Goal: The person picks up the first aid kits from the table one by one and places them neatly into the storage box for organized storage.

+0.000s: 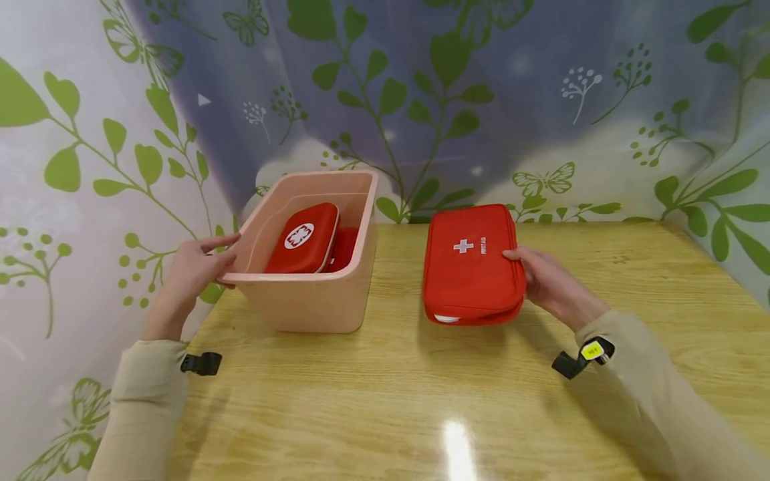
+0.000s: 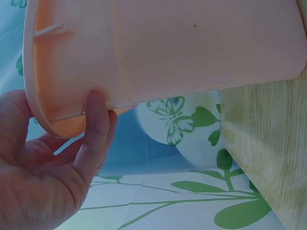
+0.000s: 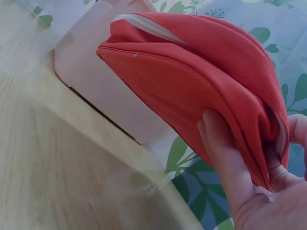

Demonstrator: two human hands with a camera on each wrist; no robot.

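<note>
My right hand grips a soft red first aid bag by its right side, thumb on top and fingers underneath. The bag has a grey cross and white lettering, and it hangs over the table to the right of a pink plastic bin. In the right wrist view the bag sags and folds near its zip. My left hand holds the bin's left rim, with the fingers on the outer wall in the left wrist view. Inside the bin lies a red case with a white round emblem, tilted against another red item.
The wooden table reaches to a patterned curtain at the back and on the left. Black straps with small devices sit on both wrists; the right one carries a yellow screen.
</note>
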